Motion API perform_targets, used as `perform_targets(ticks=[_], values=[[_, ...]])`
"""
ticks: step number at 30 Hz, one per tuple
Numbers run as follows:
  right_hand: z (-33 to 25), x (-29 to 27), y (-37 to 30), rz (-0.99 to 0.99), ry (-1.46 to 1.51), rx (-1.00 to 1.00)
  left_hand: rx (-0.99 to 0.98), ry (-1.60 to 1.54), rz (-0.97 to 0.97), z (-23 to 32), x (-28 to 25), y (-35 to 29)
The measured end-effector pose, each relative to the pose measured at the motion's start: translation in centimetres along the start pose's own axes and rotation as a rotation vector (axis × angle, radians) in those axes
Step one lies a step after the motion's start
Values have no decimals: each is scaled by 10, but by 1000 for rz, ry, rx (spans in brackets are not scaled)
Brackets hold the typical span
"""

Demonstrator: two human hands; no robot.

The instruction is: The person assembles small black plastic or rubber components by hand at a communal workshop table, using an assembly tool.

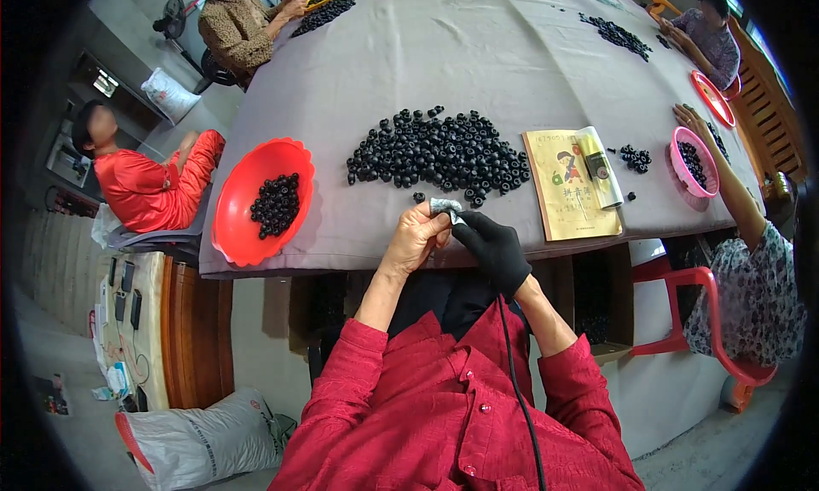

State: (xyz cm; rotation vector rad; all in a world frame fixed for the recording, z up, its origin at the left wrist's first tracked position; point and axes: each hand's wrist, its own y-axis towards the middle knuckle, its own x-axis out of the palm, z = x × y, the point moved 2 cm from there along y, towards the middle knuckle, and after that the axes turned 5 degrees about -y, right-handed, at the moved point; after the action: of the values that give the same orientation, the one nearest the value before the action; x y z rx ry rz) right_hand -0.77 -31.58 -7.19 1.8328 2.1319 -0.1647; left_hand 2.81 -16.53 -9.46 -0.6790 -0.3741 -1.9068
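Just off the table's near edge, my two hands meet at the fingertips. My left hand (pixel 413 238) is bare, its fingers closed in a pinch. A small pale patterned wrap (pixel 445 206), cloth or tape, covers the tips there. My right hand (pixel 496 254) wears a black glove, and its closed fingers press against the same spot. Whatever lies between the fingertips is too small and covered to make out. Right beyond the hands, a wide pile of small round black parts (pixel 439 152) is spread on the grey tablecloth (pixel 452 56).
Left of the pile, a red scalloped bowl (pixel 235 226) holds more black parts. A yellow booklet (pixel 559 192) with a clear-wrapped item (pixel 600 168) lies to the right. A pink basket (pixel 695 189) stands near a co-worker's arm (pixel 738 180). Several people sit around. A black cable (pixel 518 380) hangs from my right wrist.
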Motion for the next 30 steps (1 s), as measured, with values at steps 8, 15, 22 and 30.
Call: perform_targets(ticks=[8,15,22,30], values=[[4,1,1,-35,15,45,-35,-45,-23,3,5,-2],[0,0,0,-51,51,30,-26,-33,-48,4,4,-3],[0,1,1,-66,47,43,-18,4,-69,4,2,-4],[2,4,2,-71,26,42,-14,46,-29,6,4,-6]])
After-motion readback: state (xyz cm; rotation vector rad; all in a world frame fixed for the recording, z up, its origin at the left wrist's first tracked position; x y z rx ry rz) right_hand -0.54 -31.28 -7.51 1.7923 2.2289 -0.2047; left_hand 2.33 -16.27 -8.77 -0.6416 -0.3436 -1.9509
